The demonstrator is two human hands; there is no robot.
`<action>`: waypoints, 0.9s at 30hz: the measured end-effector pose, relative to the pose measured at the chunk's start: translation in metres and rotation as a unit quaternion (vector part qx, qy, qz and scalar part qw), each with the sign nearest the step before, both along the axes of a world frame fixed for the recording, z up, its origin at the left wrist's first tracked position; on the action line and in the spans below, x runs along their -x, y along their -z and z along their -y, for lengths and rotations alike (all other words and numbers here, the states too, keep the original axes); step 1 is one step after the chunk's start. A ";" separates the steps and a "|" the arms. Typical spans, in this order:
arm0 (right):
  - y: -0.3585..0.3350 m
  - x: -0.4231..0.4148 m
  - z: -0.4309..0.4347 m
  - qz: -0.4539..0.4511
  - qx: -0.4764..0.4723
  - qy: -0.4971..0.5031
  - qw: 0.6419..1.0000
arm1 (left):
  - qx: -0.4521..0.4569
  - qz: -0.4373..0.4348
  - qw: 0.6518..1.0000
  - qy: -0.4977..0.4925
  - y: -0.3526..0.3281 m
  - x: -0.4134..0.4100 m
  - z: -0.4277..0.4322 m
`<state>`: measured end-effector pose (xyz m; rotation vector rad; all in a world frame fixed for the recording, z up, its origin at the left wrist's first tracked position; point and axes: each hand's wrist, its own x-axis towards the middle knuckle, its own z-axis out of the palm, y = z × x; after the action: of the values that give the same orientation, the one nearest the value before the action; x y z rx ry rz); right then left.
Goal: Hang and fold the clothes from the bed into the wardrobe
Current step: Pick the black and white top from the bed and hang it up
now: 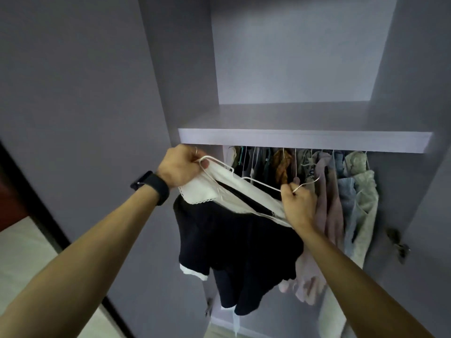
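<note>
The open wardrobe door [80, 106], plain grey-lilac, fills the left side, and a strip of pale floor [22, 259] shows below it. The left arm reaches up in front of the door with a black watch [150, 185] on the wrist. The left hand [181, 164] is raised just under the front edge of the wardrobe shelf [305, 140]. Its fingers are curled round one end of a white wire hanger [263, 184], and they also hold the white lace-edged collar of a black top [234, 245].

The black top hangs from the hanger between the two hands, in front of the wardrobe opening and below the shelf. Its body droops loosely, and a white cuff shows on the lower left sleeve. The hanger slants down from the left hand toward the right, with the collar draped along it.

The right hand [299, 201] is lower than the left. It pinches the wire at the hanger's other end between thumb and curled fingers, and the edge of the collar runs under its wrist.

Behind and to the right of this hand, a row of hung clothes [329, 191] crowds the space under the shelf: dark pieces, an orange-brown one, then pale pink, blue and light grey garments. The rail itself is hidden. On the far right a metal hinge [400, 247] sits on the wardrobe's side panel.
</note>
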<state>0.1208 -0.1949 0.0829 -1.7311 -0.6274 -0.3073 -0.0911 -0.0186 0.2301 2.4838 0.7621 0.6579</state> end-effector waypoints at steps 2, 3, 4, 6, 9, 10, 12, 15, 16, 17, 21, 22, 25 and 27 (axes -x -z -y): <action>-0.011 -0.001 0.003 0.000 -0.008 -0.004 1.000 | 0.092 0.040 0.994 0.042 -0.005 0.001 -0.009; -0.015 0.000 0.005 -0.021 -0.021 -0.017 0.999 | 0.181 0.079 0.978 0.066 -0.008 0.001 -0.008; -0.019 0.001 0.006 -0.044 -0.035 -0.022 0.998 | 0.257 0.118 0.956 0.082 -0.010 -0.002 -0.006; -0.025 0.007 0.004 -0.087 -0.067 -0.002 0.994 | 0.344 0.163 0.918 0.110 -0.011 -0.011 0.005; -0.034 0.019 -0.011 -0.215 -0.181 0.022 0.959 | 0.384 0.148 0.892 0.188 -0.011 -0.030 0.031; -0.037 0.022 -0.016 -0.263 -0.223 0.010 0.939 | 0.385 0.139 0.889 0.205 -0.013 -0.035 0.039; -0.037 0.024 -0.027 -0.315 -0.273 -0.010 0.909 | 0.377 0.130 0.890 0.221 -0.022 -0.041 0.047; -0.018 0.030 -0.029 -0.288 -0.226 0.003 0.931 | 0.383 0.127 0.886 0.228 -0.039 -0.041 0.049; -0.006 0.032 -0.026 -0.267 -0.201 0.003 0.942 | 0.365 0.121 0.896 0.222 -0.043 -0.038 0.046; 0.005 0.034 -0.023 -0.244 -0.180 -0.009 0.953 | 0.328 0.110 0.916 0.205 -0.046 -0.034 0.042; 0.018 0.020 -0.005 -0.107 -0.060 -0.009 0.992 | 0.196 0.082 0.975 0.067 -0.038 -0.012 0.013; 0.011 0.012 0.001 -0.065 -0.034 0.009 0.997 | 0.202 0.086 0.975 0.041 -0.034 -0.008 0.007; -0.015 -0.001 0.012 0.033 0.075 0.020 0.996 | 0.161 0.116 0.980 -0.011 -0.023 -0.005 -0.003; -0.024 0.006 0.015 0.127 0.174 0.058 0.975 | 0.040 0.118 0.992 -0.024 -0.018 -0.011 0.000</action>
<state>0.1149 -0.2102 0.1066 -2.0889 -0.8023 -0.5320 -0.0796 -0.0186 0.2483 2.2703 0.7443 0.9006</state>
